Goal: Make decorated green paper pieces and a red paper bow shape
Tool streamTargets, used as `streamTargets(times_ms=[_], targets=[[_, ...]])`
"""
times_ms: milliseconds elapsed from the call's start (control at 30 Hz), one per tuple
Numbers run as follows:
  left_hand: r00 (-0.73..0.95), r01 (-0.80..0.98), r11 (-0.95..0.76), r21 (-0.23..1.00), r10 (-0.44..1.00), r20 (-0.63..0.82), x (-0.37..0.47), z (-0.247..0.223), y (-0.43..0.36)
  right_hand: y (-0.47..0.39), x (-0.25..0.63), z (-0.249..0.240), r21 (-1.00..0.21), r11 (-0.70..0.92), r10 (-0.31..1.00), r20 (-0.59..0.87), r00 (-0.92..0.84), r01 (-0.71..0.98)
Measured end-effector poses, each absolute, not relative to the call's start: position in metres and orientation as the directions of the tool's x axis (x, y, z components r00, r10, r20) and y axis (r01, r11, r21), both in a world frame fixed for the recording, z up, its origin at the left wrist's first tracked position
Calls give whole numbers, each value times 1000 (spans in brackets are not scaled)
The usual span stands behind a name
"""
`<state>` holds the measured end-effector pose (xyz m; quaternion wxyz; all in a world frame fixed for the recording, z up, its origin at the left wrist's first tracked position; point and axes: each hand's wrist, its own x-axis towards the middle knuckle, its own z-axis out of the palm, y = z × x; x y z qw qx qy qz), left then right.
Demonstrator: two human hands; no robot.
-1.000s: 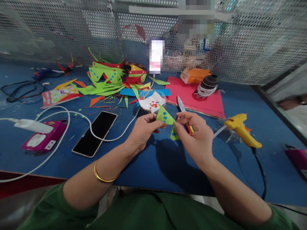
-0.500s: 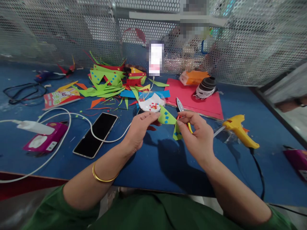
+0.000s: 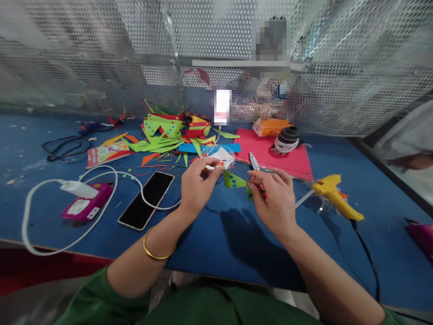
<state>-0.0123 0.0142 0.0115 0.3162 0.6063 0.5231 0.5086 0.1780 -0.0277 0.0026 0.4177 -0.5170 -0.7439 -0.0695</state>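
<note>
My right hand pinches a lime-green paper strip by its right end. Small blue squares are stuck along the strip, and it looks folded, with another green part showing below my fingers. My left hand is off the strip, at the near edge of a clear bowl. Its thumb and index finger come together in a pinch; whatever is between the tips is too small to make out. White paper with tiny red and other coloured bits lies in the bowl. Pliers lie partly hidden behind my right hand.
A yellow glue gun lies at right. Red sheets carry a black-and-white spool. Green paper cutouts heap at back left. A phone, cable and purple power socket are at left. A lit phone stands behind.
My left hand has let go of the green strip's left end and moved to the bowl's bits. My right hand still holds the strip. The view has tilted up slightly.
</note>
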Motion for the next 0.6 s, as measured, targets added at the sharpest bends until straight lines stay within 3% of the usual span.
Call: streamTargets(times_ms=[133,333,600], targets=[[-34,309,-229,923,967,252,-12,9,11,-29,178,3,-281,462,677,724,-130,841],[-34,421,-270,866,949,312,-6,3,3,-30,178,3,-285,459,683,719,-130,842],[84,323,-300,898,954,289,-6,9,8,-29,178,4,-276,473,679,719,-147,836]])
